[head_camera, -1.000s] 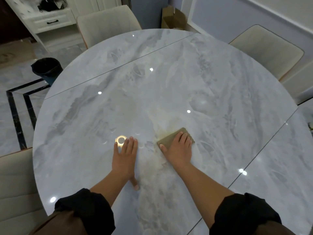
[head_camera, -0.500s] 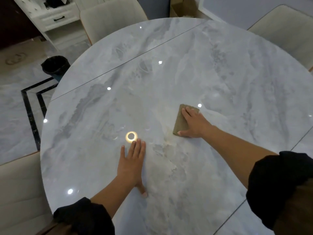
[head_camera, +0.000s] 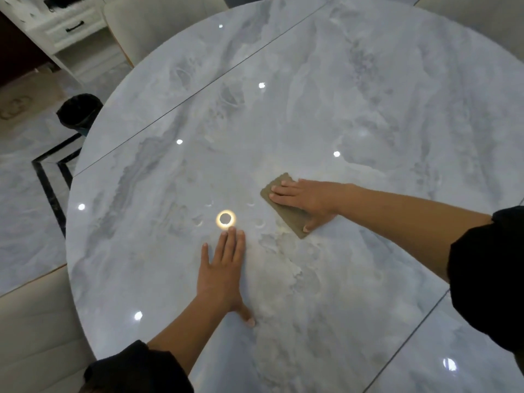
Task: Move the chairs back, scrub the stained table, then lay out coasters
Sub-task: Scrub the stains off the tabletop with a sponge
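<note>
A round grey marble table [head_camera: 368,95] fills most of the view. Near its middle lies a brown scrubbing pad [head_camera: 279,205], and my right hand [head_camera: 309,198] presses flat on it, fingers pointing left and thumb at the pad's near edge. A pale yellowish stain [head_camera: 283,245] spreads over the marble just below the pad. My left hand [head_camera: 224,268] rests flat on the table to the left of the stain, fingers together, holding nothing. Cream chairs stand off the table at the far left [head_camera: 158,26] and near left [head_camera: 37,330].
A black bin [head_camera: 78,112] stands on the floor left of the table. A white cabinet with a drawer [head_camera: 71,24] is at the top left. Another cream chair [head_camera: 482,15] shows at the top right. Ceiling lights reflect on the glossy top.
My right hand has slid the pad from right in front of me out across the stain, turning so the fingers point left. The left hand stayed put. The view has shifted nearer.
</note>
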